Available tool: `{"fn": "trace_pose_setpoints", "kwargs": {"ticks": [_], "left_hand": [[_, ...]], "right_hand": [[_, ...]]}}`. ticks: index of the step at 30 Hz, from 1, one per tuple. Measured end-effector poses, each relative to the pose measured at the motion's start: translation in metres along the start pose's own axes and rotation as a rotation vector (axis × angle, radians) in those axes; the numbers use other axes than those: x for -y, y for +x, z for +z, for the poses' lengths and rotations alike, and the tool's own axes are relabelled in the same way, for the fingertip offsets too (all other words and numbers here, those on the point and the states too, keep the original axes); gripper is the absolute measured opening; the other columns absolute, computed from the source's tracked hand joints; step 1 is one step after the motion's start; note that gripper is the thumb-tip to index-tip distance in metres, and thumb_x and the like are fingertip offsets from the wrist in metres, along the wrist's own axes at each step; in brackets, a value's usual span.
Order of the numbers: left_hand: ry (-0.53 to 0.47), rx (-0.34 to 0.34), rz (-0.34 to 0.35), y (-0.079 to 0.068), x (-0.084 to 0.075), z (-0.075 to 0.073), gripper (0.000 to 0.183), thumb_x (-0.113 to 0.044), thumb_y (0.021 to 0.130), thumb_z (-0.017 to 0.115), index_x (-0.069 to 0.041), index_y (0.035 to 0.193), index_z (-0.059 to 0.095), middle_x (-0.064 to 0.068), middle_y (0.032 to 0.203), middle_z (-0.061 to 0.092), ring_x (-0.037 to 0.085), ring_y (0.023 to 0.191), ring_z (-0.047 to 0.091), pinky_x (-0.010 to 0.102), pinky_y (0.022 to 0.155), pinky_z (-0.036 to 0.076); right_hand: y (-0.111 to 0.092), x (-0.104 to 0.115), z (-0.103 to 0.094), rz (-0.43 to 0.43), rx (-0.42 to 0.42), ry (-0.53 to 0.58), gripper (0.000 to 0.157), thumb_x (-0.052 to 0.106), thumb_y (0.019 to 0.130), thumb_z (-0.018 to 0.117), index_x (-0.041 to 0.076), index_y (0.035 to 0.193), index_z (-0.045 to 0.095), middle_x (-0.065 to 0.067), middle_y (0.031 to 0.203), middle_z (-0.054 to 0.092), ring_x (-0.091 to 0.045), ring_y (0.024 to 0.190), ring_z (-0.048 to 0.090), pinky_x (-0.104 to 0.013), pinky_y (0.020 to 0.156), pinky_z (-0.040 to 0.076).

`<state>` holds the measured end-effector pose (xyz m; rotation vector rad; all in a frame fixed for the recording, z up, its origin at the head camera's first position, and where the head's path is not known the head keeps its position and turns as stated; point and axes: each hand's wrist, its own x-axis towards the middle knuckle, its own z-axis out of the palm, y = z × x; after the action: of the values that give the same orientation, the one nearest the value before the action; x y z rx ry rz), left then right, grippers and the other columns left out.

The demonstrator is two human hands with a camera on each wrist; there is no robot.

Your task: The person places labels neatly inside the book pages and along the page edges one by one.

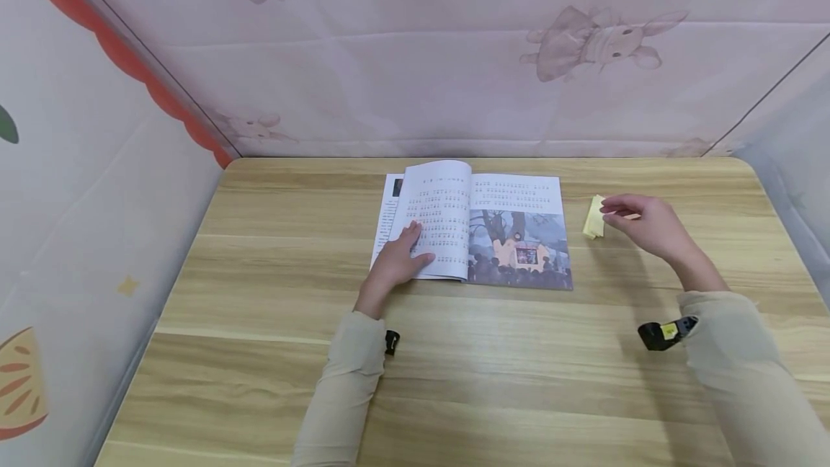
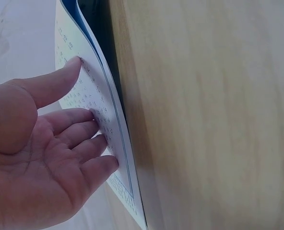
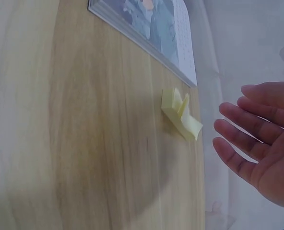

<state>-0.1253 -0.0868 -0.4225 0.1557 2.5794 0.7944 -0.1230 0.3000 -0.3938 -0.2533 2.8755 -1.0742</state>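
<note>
An open book (image 1: pixel 512 197) with printed text and a dark forest picture lies near the table's far edge. My left hand (image 1: pixel 397 259) rests on its left page (image 2: pixel 91 81), fingertips and thumb touching the paper. That page bulges up a little, and another page shows beneath it at the left. To the right of the book lies a small pad of yellow sticky notes (image 1: pixel 593 218), its top sheets bent up in the right wrist view (image 3: pixel 178 112). Close beside the pad hovers my right hand (image 3: pixel 264 129), fingers relaxed and apart from it, holding nothing.
The wooden table (image 1: pixel 259 294) meets a pink fabric wall (image 1: pixel 415 92) with rabbit prints behind the book. A white wall panel (image 1: pixel 84 200) with a red scalloped border stands at the left. Black wrist cameras (image 1: pixel 666 334) sit under both sleeves.
</note>
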Motion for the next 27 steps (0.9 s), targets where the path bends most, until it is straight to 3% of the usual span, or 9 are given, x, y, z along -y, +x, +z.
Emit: {"fn": "trace_pose_setpoints", "kwargs": {"ticks": [3, 8, 11, 16, 19, 23, 27], "left_hand": [[-0.006, 0.004, 0.003, 0.0007, 0.0004, 0.0003, 0.064, -0.029, 0.091, 0.055, -0.007, 0.143, 0.026, 0.002, 0.15, 0.016, 0.022, 0.137, 0.014, 0.038, 0.11, 0.015], [-0.01, 0.011, 0.005, 0.0019, 0.0012, 0.0002, 0.064, -0.029, 0.09, 0.056, -0.006, 0.143, 0.027, 0.003, 0.15, 0.016, 0.022, 0.137, 0.014, 0.038, 0.11, 0.015], [-0.01, 0.017, 0.0, 0.003, 0.0016, 0.0, 0.064, -0.029, 0.09, 0.056, -0.007, 0.143, 0.027, 0.002, 0.15, 0.016, 0.022, 0.137, 0.014, 0.038, 0.11, 0.015], [-0.006, 0.026, -0.007, 0.004, 0.0021, -0.0004, 0.065, -0.03, 0.09, 0.056, -0.007, 0.143, 0.027, 0.003, 0.15, 0.016, 0.023, 0.137, 0.014, 0.039, 0.11, 0.016], [-0.002, 0.029, -0.006, 0.004, 0.0018, -0.0013, 0.065, -0.03, 0.09, 0.056, -0.006, 0.143, 0.027, 0.003, 0.15, 0.017, 0.023, 0.137, 0.015, 0.039, 0.11, 0.016], [0.0, 0.038, -0.014, 0.0054, 0.0024, -0.0021, 0.065, -0.03, 0.09, 0.056, -0.007, 0.143, 0.027, 0.003, 0.15, 0.017, 0.023, 0.137, 0.015, 0.039, 0.11, 0.016], [0.001, 0.044, -0.02, 0.0078, 0.0033, -0.0025, 0.065, -0.031, 0.09, 0.057, -0.007, 0.143, 0.028, 0.002, 0.15, 0.017, 0.023, 0.137, 0.015, 0.039, 0.11, 0.017]], "right_hand": [[0.0, -0.0036, -0.0003, 0.008, 0.001, -0.012, 0.028, 0.012, 0.09, 0.057, -0.006, 0.111, 0.06, -0.024, 0.102, 0.062, -0.028, 0.087, 0.059, -0.013, 0.062, 0.042], [0.0002, -0.0078, 0.0004, 0.002, 0.002, -0.002, 0.026, 0.009, 0.088, 0.058, -0.008, 0.109, 0.06, -0.025, 0.102, 0.062, 0.005, 0.079, 0.049, -0.01, 0.062, 0.04], [0.001, -0.0093, 0.0022, 0.002, 0.009, 0.021, 0.027, 0.007, 0.087, 0.059, -0.009, 0.109, 0.06, -0.026, 0.103, 0.062, 0.011, 0.077, 0.047, -0.007, 0.063, 0.04], [0.0023, -0.01, 0.0049, 0.038, 0.034, 0.026, 0.029, 0.006, 0.086, 0.06, -0.008, 0.111, 0.059, -0.026, 0.106, 0.061, -0.006, 0.084, 0.056, -0.008, 0.064, 0.04], [0.0026, -0.0098, 0.0057, 0.07, 0.055, 0.019, 0.031, 0.007, 0.087, 0.059, -0.008, 0.113, 0.057, -0.026, 0.108, 0.06, -0.025, 0.092, 0.057, -0.019, 0.071, 0.043], [0.0025, -0.0084, 0.0057, 0.103, 0.073, 0.015, 0.031, 0.008, 0.087, 0.059, -0.008, 0.114, 0.056, -0.027, 0.11, 0.059, -0.037, 0.099, 0.054, -0.034, 0.074, 0.043], [0.0023, -0.0084, 0.0063, 0.102, 0.073, 0.011, 0.03, 0.006, 0.087, 0.059, -0.008, 0.113, 0.057, -0.028, 0.108, 0.058, -0.039, 0.099, 0.054, -0.033, 0.073, 0.044]]}}
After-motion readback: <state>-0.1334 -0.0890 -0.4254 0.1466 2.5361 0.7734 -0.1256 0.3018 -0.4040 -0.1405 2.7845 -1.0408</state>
